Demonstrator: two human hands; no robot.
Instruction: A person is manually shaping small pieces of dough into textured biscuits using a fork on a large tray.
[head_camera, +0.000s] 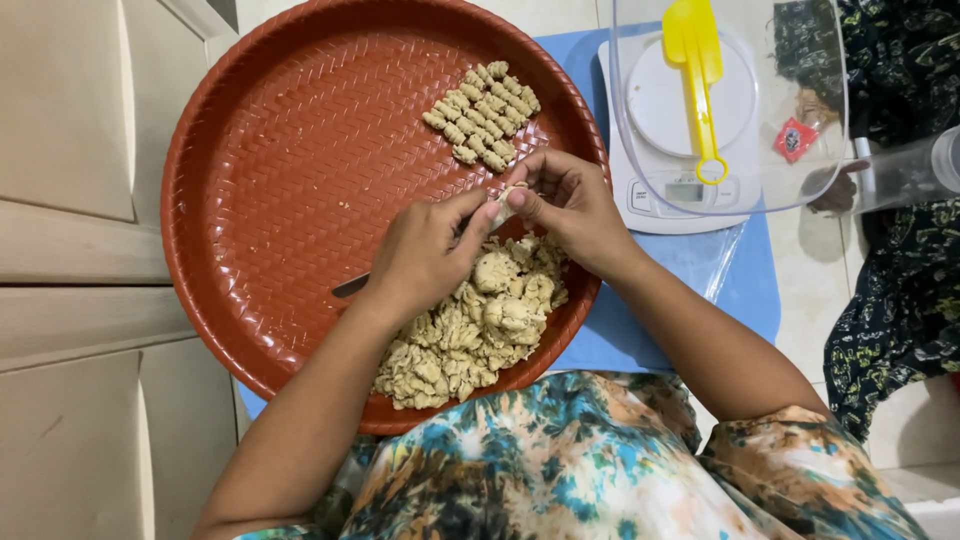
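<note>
**Dough piece pinched between both hands, mid-tray**

Dough piece (503, 203) sits right between my left hand (425, 255) and right hand (570, 205), both pinched on it. Dough pile (470, 325) lies by the tray's (280, 150) near edge, shaped pieces (483, 115) toward the far edge.

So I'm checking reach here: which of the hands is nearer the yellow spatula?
Right. The right hand sits just below-left of the yellow spatula; the left hand is farther off, over the red tray.
</note>
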